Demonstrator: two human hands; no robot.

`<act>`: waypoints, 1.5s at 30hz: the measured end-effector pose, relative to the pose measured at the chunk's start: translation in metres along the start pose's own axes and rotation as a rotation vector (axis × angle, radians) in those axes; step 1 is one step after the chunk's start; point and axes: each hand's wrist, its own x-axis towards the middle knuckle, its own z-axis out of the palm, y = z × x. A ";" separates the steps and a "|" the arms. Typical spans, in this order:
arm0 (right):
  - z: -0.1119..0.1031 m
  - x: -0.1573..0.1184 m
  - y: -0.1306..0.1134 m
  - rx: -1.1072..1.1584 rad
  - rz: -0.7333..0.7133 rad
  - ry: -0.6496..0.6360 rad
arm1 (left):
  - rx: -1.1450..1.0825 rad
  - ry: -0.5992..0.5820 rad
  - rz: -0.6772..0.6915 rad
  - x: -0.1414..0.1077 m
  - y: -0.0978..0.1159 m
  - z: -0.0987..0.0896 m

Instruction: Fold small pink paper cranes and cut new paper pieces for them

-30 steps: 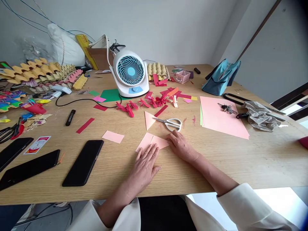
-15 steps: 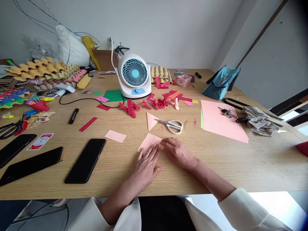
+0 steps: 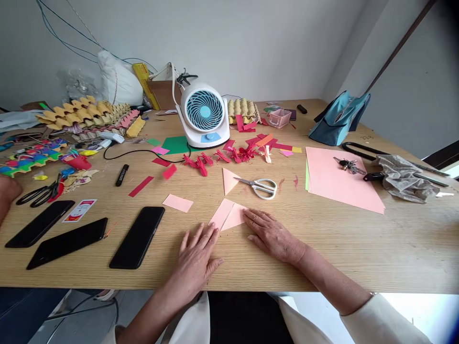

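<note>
Worktop [image 3: 358,248], left to right. Black marker [image 3: 122,175], lying near a dark red strip [image 3: 141,186]. Black phone [image 3: 137,237], flat, left of the left hand. Pale pink rectangle [image 3: 178,203], flat. Left hand [image 3: 195,260], palm down, fingers spread, tips on the left part of the pink paper [image 3: 234,216]. This paper, crossed by a slanting line, lies between both hands. Pink triangle [image 3: 228,181], beyond it, touched by the scissors [image 3: 254,183]. Right hand [image 3: 274,236], fingers close together, thumb apart, tips on the paper's right edge. Large pink sheet [image 3: 333,179], bearing keys [image 3: 348,166].
</note>
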 end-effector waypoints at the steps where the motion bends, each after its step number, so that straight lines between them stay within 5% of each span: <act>1: 0.001 0.000 0.000 -0.003 0.003 0.010 | -0.024 0.004 -0.012 0.001 -0.003 -0.003; 6: 0.004 -0.001 0.000 -0.021 0.009 0.042 | -0.170 0.124 -0.172 0.036 -0.007 -0.016; 12: 0.002 -0.001 -0.002 -0.037 0.028 0.061 | -0.099 0.029 -0.349 0.085 0.004 -0.018; 20: 0.001 0.002 -0.008 -0.011 0.075 0.094 | -0.166 -0.043 -0.385 0.100 0.009 -0.016; 26: -0.005 0.003 -0.011 0.022 0.114 0.093 | -0.239 -0.204 -0.428 0.112 0.001 -0.025; 35: -0.002 0.002 -0.004 0.218 0.179 0.171 | -0.422 -0.145 -0.378 0.117 0.003 -0.025; 41: -0.002 0.007 0.012 0.512 0.421 0.374 | -0.699 -0.190 -0.297 0.124 0.006 -0.054; 45: -0.016 0.017 0.020 0.885 0.536 0.178 | -0.908 -0.219 -0.139 0.139 0.003 -0.075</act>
